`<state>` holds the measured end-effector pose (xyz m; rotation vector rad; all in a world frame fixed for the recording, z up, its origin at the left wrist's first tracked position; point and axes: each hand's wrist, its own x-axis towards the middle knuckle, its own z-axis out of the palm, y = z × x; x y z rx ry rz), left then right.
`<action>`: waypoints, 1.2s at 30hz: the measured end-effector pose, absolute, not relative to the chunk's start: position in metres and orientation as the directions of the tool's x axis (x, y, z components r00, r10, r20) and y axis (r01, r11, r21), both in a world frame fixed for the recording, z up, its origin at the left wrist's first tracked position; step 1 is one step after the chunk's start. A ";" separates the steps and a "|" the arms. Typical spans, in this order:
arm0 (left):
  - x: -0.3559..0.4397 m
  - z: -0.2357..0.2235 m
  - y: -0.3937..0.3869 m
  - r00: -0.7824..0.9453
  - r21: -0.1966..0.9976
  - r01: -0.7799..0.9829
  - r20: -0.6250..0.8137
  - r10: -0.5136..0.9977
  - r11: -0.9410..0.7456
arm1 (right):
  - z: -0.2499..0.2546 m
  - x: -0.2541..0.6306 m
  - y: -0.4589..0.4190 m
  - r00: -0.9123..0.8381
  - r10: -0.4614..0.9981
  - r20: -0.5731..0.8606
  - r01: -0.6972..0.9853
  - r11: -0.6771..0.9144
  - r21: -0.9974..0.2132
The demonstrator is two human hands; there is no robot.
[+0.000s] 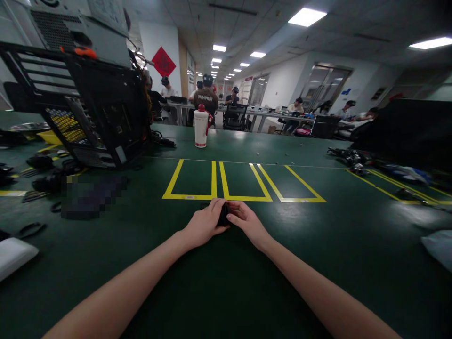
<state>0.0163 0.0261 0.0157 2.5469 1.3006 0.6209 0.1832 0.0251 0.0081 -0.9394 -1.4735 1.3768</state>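
A small black object (223,217), its kind too dark to make out, is between my two hands just above or on the green table (226,282). My left hand (206,222) wraps round its left side, with the thumb low and the fingers over the top. From the right, my right hand (247,221) touches it with curved fingers and thumb. Both hands are close together, near the front edge of the yellow tape outlines (243,198). Much of the object is hidden by my fingers.
A black computer case (106,113) stands at the left with a metal box on top. Behind the tape is a white tumbler (200,128) with a red lid. Dark cables and parts (353,160) lie at the right. Several people sit at tables farther back.
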 end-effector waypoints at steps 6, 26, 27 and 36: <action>0.019 0.016 0.023 0.497 0.351 0.760 0.228 0.837 -0.547 | 0.004 0.186 0.023 -0.411 0.900 0.144 -0.144 0.092 -0.985; 0.016 0.014 0.019 0.543 0.287 0.740 0.280 0.792 -0.609 | -0.001 0.184 0.021 -0.348 0.918 0.189 -0.134 0.151 -0.979; 0.017 0.014 0.020 0.541 0.282 0.742 0.283 0.792 -0.608 | -0.001 0.184 0.022 -0.341 0.920 0.191 -0.130 0.155 -0.979; 0.016 0.014 0.019 0.539 0.306 0.741 0.261 0.801 -0.598 | 0.000 0.185 0.022 -0.398 0.901 0.172 -0.171 0.111 -0.979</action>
